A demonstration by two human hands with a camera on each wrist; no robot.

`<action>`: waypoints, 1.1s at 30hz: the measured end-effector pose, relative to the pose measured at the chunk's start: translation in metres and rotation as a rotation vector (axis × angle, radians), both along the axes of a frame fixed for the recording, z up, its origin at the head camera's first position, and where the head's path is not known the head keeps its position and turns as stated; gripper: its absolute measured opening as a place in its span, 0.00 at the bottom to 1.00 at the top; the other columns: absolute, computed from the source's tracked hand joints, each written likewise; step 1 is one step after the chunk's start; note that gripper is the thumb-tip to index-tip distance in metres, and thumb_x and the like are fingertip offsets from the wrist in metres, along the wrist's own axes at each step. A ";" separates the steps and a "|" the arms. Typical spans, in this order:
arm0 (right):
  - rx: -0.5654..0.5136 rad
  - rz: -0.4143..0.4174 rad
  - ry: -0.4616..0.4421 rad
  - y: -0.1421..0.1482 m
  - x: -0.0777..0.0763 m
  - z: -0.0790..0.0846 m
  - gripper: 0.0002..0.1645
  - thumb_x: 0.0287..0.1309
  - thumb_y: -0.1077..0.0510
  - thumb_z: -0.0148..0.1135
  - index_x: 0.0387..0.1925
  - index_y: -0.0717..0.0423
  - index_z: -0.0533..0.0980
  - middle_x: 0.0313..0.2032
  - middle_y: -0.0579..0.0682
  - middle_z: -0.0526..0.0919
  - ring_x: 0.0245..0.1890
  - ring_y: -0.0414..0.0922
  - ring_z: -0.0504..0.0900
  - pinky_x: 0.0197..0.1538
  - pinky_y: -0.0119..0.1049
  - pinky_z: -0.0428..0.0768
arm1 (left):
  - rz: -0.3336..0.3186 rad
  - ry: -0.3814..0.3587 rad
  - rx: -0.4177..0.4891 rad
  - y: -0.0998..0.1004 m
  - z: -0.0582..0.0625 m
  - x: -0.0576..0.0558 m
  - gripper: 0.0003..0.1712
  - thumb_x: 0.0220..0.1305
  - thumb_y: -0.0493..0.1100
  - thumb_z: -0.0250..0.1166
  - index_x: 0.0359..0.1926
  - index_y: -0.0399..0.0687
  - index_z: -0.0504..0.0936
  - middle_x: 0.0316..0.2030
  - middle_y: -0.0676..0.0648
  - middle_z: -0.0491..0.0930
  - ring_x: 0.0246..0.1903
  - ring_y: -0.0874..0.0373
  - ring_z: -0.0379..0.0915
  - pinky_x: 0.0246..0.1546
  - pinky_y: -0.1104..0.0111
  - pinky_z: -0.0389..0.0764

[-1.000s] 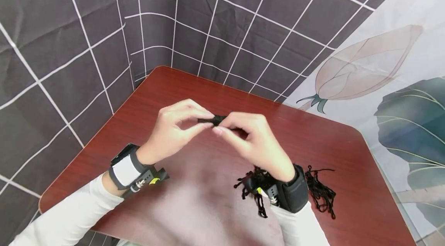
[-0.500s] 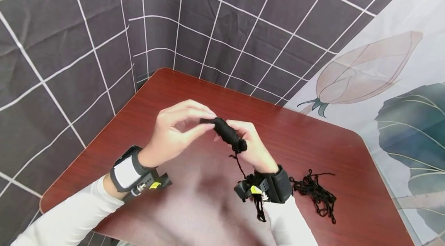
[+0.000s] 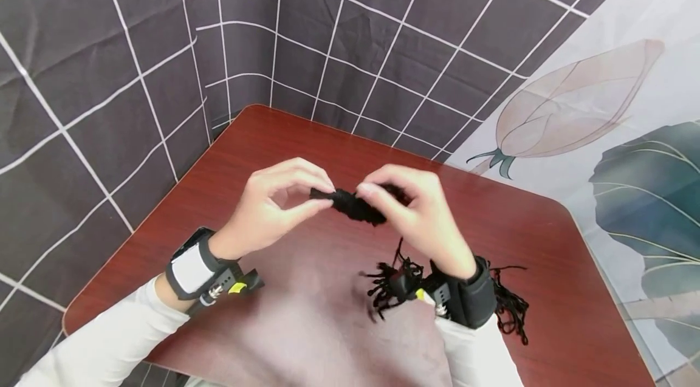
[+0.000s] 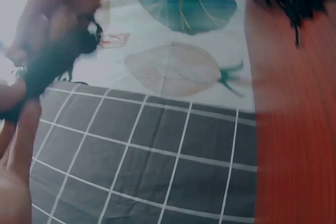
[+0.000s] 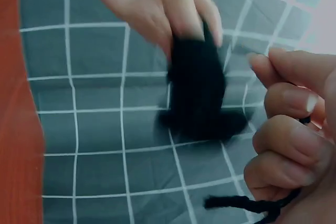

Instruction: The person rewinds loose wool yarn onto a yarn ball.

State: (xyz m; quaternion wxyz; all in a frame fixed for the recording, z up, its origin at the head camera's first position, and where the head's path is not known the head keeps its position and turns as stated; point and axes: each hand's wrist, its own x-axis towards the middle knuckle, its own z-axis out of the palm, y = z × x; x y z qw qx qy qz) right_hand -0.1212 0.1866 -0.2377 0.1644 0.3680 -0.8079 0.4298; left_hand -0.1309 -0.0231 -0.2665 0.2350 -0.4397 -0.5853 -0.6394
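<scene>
Above the worktop (image 3: 492,223), a black bundle (image 3: 356,207) points lengthwise from the left hand (image 3: 257,211) (fingers pinching one end) toward the right hand (image 3: 429,217) — its fingers curled round black cord (image 5: 236,202).

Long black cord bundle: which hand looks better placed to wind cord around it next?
Probably the right hand: it grips a thin, loose-ended black cord, while the left hand pinches one end of the bundle.

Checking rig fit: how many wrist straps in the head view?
2. The left strap is on the wrist of the left hand, which pinches the wound black bundle; the right strap is on the wrist of the right hand. No others show.
</scene>
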 end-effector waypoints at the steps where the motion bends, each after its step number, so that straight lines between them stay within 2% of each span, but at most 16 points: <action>1: -0.020 -0.004 -0.032 0.004 -0.004 0.000 0.03 0.56 0.62 0.62 0.29 0.54 0.81 0.23 0.45 0.79 0.17 0.38 0.67 0.19 0.30 0.66 | -0.059 -0.018 0.000 0.000 -0.001 0.001 0.15 0.36 0.15 0.67 0.30 0.26 0.79 0.30 0.36 0.78 0.34 0.51 0.74 0.34 0.73 0.82; 3: -0.052 0.004 -0.115 0.010 -0.012 -0.007 0.04 0.57 0.63 0.60 0.31 0.54 0.81 0.24 0.47 0.79 0.18 0.40 0.67 0.21 0.31 0.67 | -0.150 -0.063 -0.003 0.000 -0.002 0.002 0.16 0.37 0.14 0.65 0.32 0.26 0.78 0.32 0.34 0.78 0.36 0.49 0.74 0.36 0.69 0.84; 5: -0.067 0.020 -0.214 0.014 -0.016 -0.019 0.05 0.58 0.63 0.59 0.31 0.55 0.80 0.25 0.47 0.79 0.21 0.42 0.69 0.23 0.31 0.69 | -0.199 -0.117 -0.013 0.001 -0.002 0.004 0.16 0.41 0.14 0.63 0.33 0.26 0.77 0.35 0.33 0.78 0.38 0.48 0.75 0.37 0.64 0.85; 9: -0.132 0.089 -0.389 0.014 -0.015 -0.044 0.08 0.62 0.62 0.55 0.32 0.59 0.80 0.26 0.48 0.79 0.28 0.46 0.73 0.30 0.32 0.74 | -0.282 -0.234 0.012 0.001 -0.003 0.004 0.13 0.46 0.15 0.61 0.35 0.25 0.74 0.37 0.29 0.78 0.36 0.44 0.78 0.32 0.57 0.85; 13: -0.202 0.169 -0.490 0.009 -0.006 -0.059 0.09 0.62 0.65 0.52 0.35 0.63 0.79 0.24 0.52 0.78 0.21 0.44 0.67 0.24 0.31 0.67 | -0.320 -0.289 0.071 0.001 -0.003 0.002 0.14 0.45 0.15 0.62 0.35 0.25 0.74 0.37 0.30 0.79 0.34 0.40 0.78 0.32 0.59 0.86; 16: -0.143 0.180 -0.434 0.004 0.005 -0.061 0.10 0.63 0.67 0.50 0.36 0.62 0.79 0.25 0.54 0.80 0.20 0.40 0.66 0.23 0.30 0.68 | -0.286 -0.275 0.088 0.001 -0.002 0.001 0.15 0.41 0.15 0.64 0.33 0.24 0.74 0.36 0.31 0.80 0.35 0.40 0.77 0.37 0.63 0.85; 19: -0.008 0.143 -0.280 -0.001 0.019 -0.054 0.11 0.64 0.65 0.51 0.35 0.55 0.80 0.25 0.48 0.80 0.21 0.37 0.69 0.25 0.29 0.72 | -0.200 -0.245 0.080 0.003 0.002 0.002 0.15 0.38 0.16 0.67 0.31 0.24 0.74 0.34 0.30 0.79 0.34 0.43 0.77 0.38 0.65 0.85; 21: 0.095 0.081 -0.144 -0.003 0.029 -0.042 0.10 0.63 0.63 0.53 0.30 0.51 0.79 0.21 0.43 0.77 0.23 0.35 0.71 0.26 0.27 0.73 | -0.133 -0.221 0.055 0.003 0.004 0.003 0.15 0.38 0.17 0.67 0.32 0.23 0.75 0.33 0.30 0.79 0.33 0.45 0.78 0.37 0.67 0.85; 23: 0.161 0.017 -0.026 -0.004 0.037 -0.027 0.08 0.61 0.61 0.56 0.28 0.49 0.78 0.19 0.40 0.72 0.20 0.33 0.68 0.23 0.26 0.69 | -0.069 -0.182 0.007 0.004 0.006 0.004 0.16 0.38 0.19 0.68 0.34 0.23 0.77 0.33 0.31 0.80 0.32 0.48 0.78 0.35 0.69 0.85; 26: 0.212 -0.056 0.088 -0.004 0.037 -0.001 0.07 0.58 0.60 0.59 0.26 0.49 0.78 0.19 0.38 0.70 0.19 0.32 0.66 0.20 0.25 0.66 | -0.012 -0.070 -0.069 0.004 0.007 0.005 0.17 0.38 0.21 0.70 0.35 0.26 0.80 0.32 0.35 0.81 0.32 0.52 0.77 0.32 0.74 0.83; 27: 0.207 -0.058 0.096 -0.002 0.033 0.006 0.06 0.57 0.60 0.60 0.25 0.49 0.78 0.19 0.38 0.71 0.18 0.33 0.66 0.20 0.25 0.66 | -0.012 -0.037 -0.091 0.004 0.007 0.006 0.16 0.38 0.22 0.70 0.34 0.28 0.81 0.31 0.37 0.81 0.33 0.53 0.77 0.31 0.75 0.82; 29: 0.183 -0.023 0.034 0.001 0.023 0.015 0.06 0.56 0.59 0.61 0.25 0.49 0.79 0.19 0.39 0.72 0.17 0.34 0.66 0.18 0.27 0.66 | -0.063 0.002 -0.109 0.005 0.006 0.007 0.15 0.37 0.22 0.70 0.33 0.30 0.82 0.30 0.38 0.82 0.34 0.55 0.77 0.28 0.75 0.80; 30: 0.158 0.010 -0.024 0.003 0.017 0.016 0.06 0.56 0.60 0.61 0.24 0.49 0.79 0.19 0.40 0.72 0.16 0.36 0.67 0.18 0.28 0.66 | -0.101 0.004 -0.113 0.005 0.005 0.008 0.15 0.37 0.22 0.70 0.32 0.31 0.83 0.30 0.39 0.82 0.34 0.55 0.77 0.28 0.75 0.80; 33: 0.022 0.130 -0.253 0.005 0.004 0.011 0.08 0.58 0.64 0.58 0.24 0.53 0.78 0.19 0.44 0.73 0.16 0.41 0.67 0.18 0.30 0.68 | -0.256 -0.063 -0.083 0.005 0.003 0.009 0.16 0.37 0.19 0.69 0.32 0.29 0.82 0.30 0.38 0.81 0.34 0.53 0.77 0.31 0.70 0.85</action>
